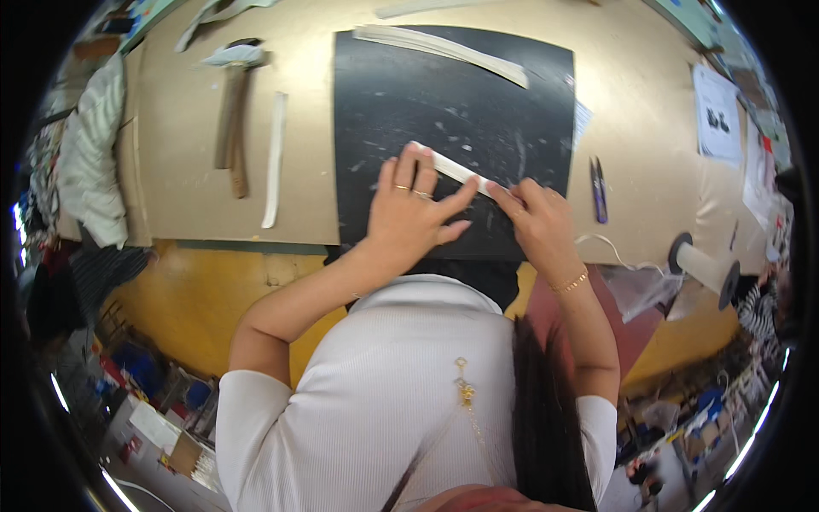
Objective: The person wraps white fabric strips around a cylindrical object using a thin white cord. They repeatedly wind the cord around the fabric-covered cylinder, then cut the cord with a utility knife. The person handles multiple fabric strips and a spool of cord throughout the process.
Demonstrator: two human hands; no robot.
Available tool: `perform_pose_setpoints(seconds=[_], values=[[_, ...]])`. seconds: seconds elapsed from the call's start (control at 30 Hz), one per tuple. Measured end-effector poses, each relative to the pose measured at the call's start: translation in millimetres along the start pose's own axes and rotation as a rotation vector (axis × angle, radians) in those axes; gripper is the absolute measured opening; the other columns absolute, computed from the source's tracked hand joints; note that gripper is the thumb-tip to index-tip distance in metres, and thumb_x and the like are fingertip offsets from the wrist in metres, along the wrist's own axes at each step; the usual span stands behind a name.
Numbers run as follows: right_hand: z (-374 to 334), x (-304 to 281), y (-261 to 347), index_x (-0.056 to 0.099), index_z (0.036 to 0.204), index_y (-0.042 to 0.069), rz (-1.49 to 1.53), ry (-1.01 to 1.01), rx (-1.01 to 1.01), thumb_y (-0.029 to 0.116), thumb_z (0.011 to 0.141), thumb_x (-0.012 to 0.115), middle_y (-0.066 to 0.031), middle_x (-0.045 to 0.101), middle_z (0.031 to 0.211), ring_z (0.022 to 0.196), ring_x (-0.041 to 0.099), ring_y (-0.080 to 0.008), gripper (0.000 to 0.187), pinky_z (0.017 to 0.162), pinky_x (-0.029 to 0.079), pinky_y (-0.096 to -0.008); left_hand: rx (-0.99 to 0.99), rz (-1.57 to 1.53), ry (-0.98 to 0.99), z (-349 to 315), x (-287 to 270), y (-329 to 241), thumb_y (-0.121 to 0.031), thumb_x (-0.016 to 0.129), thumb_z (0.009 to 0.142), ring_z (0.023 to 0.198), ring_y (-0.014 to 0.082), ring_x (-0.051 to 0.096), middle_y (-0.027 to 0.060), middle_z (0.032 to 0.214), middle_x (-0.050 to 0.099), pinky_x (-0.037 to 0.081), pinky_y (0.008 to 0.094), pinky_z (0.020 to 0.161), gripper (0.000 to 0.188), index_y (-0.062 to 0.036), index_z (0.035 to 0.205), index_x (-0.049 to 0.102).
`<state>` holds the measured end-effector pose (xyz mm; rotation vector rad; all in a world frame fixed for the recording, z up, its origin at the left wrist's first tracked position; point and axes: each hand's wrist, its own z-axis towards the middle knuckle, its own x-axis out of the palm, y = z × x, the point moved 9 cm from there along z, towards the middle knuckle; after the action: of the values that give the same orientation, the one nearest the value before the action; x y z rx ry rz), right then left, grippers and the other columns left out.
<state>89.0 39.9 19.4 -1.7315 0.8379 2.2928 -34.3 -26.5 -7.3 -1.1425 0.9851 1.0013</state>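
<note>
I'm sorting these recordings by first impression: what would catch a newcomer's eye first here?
Probably the large black mat in the middle of the tan table, where the left hand and right hand meet at a narrow white strip. Next might come the bundle of pale strips across the mat's far end, then the white spool with dark ends at the table's right.

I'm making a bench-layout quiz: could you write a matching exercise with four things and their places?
1. Central strip
2. Strip bundle
3. Lone strip
4. Spool

A. toward the far edge of the black mat
B. right of the mat
C. touched by left hand and right hand
D. left of the mat

Pairs: 1-C; 2-A; 3-D; 4-B
</note>
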Motion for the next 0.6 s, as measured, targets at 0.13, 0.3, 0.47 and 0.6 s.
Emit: perform_pose_setpoints(seconds=[0.13,0.3,0.47,0.6], values=[[-2.2,2.0,0.2,0.073,0.119,0.013,-0.025,0.01,0.012,0.003,0.08,0.066,-0.0029,0.052,0.081,0.067,0.057,-0.0183,0.041,0.061,0.047,-0.0334,-0.074,-0.048,0.02,1.2,-5.2,-6.1,-0.047,0.081,0.074,0.137,0.0417,0.035,0.0183,0.142,0.046,0.034,0.0598,0.104,0.065,-0.0352,0.134,0.061],[-0.9,6.5,-3.9,0.074,0.12,0.015,-0.02,0.01,0.053,0.0,0.078,0.065,-0.0035,0.052,0.081,0.067,0.057,-0.0186,0.045,0.063,0.048,-0.0335,0.034,-0.12,-0.11,3.3,1.2,-30.3,-0.03,0.076,0.08,0.138,0.0318,0.039,0.0142,0.141,0.048,0.032,0.0523,0.11,0.063,-0.0073,0.136,0.058],[1.4,3.1,-2.0,0.073,0.123,0.015,-0.04,0.01,0.02,0.004,0.079,0.065,-0.0029,0.051,0.082,0.069,0.057,-0.0183,0.046,0.063,0.048,-0.0325,0.068,-0.075,-0.023,8.4,5.5,-31.7,-0.031,0.074,0.081,0.132,0.0281,0.047,0.0127,0.135,0.055,0.035,0.0509,0.107,0.059,-0.0041,0.131,0.061],[-2.9,-1.8,-8.5,0.072,0.121,0.014,-0.05,-0.006,0.016,0.008,0.08,0.066,-0.0019,0.051,0.083,0.069,0.057,-0.017,0.041,0.063,0.047,-0.0314,0.104,-0.019,-0.02,12.1,6.7,-31.9,-0.033,0.075,0.08,0.132,0.0244,0.049,0.0089,0.134,0.058,0.037,0.0501,0.105,0.058,-0.0063,0.131,0.062]])
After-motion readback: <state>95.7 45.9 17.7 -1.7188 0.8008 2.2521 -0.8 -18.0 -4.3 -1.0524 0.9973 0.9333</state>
